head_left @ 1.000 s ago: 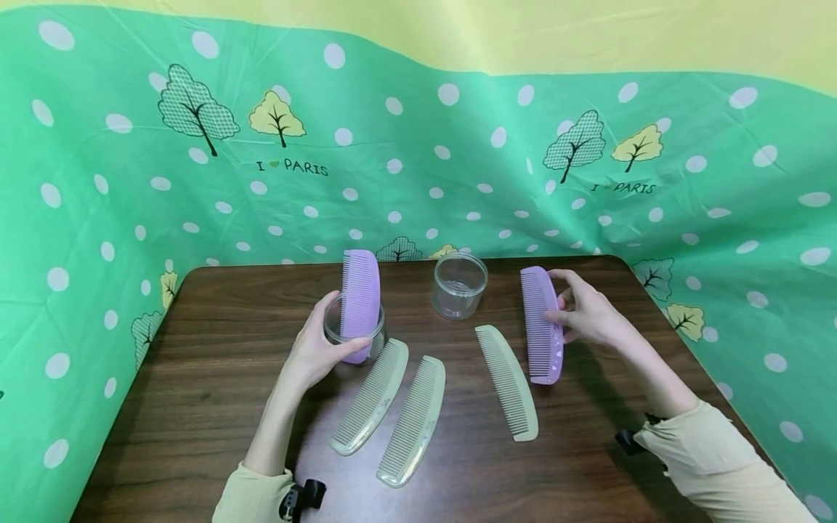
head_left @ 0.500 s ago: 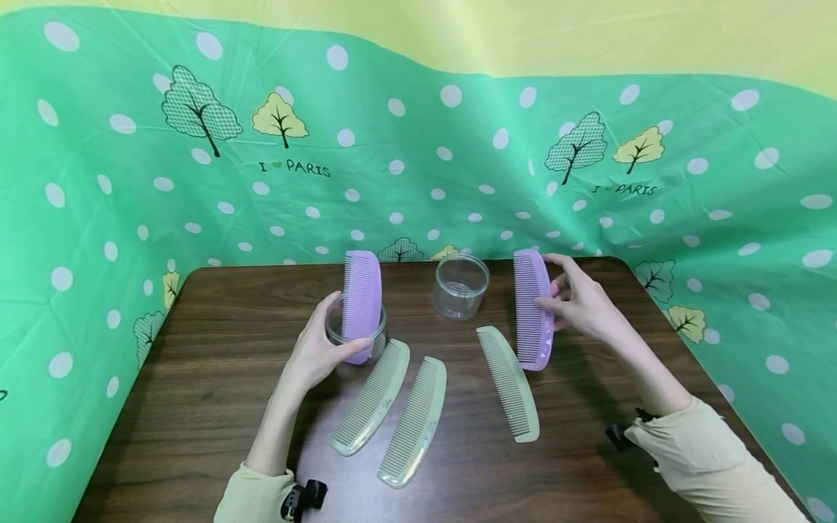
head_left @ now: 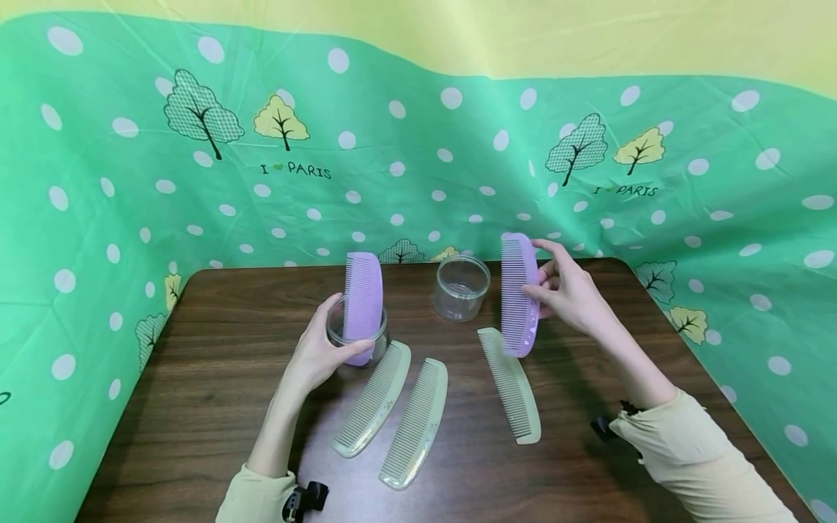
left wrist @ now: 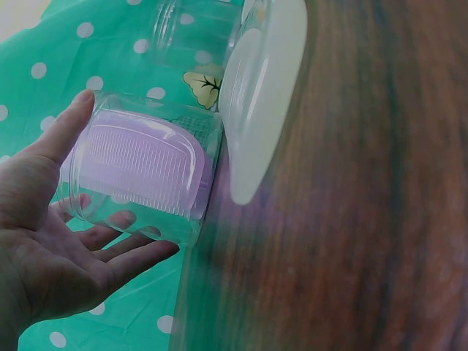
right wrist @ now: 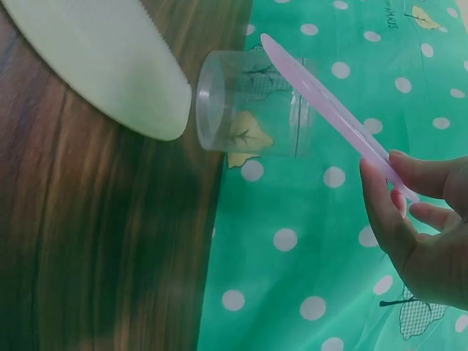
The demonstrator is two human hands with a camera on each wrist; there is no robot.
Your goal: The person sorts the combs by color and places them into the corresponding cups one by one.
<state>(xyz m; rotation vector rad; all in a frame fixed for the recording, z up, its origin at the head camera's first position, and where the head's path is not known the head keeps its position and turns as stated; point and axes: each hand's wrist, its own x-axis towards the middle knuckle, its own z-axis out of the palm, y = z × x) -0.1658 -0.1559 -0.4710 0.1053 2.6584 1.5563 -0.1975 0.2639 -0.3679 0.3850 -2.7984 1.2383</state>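
Note:
My left hand (head_left: 320, 349) grips a clear round jar (left wrist: 208, 146) near its rim, fingers and thumb curled about it. A purple comb (head_left: 362, 294) stands upright inside that jar, its upper part above the rim. On the right, my right hand (head_left: 569, 290) pinches a second purple comb (head_left: 519, 298) by its spine, teeth facing left. In the right wrist view this comb (right wrist: 329, 102) is seen nearly edge-on, pinched between thumb and fingers. In the head view its lower end overlaps a pale green comb (head_left: 516, 399) on the table.
Another clear jar (head_left: 461, 290) stands at the back middle of the dark wooden table (head_left: 248, 312). Two more pale green combs, one on the left (head_left: 373, 399) and one in the middle (head_left: 415, 425), lie in front. A green dotted cloth (head_left: 418, 167) hangs behind the table.
My right hand has carried its purple comb up and to the left, closer to the back jar. The left hand, its jar and the comb inside have hardly moved.

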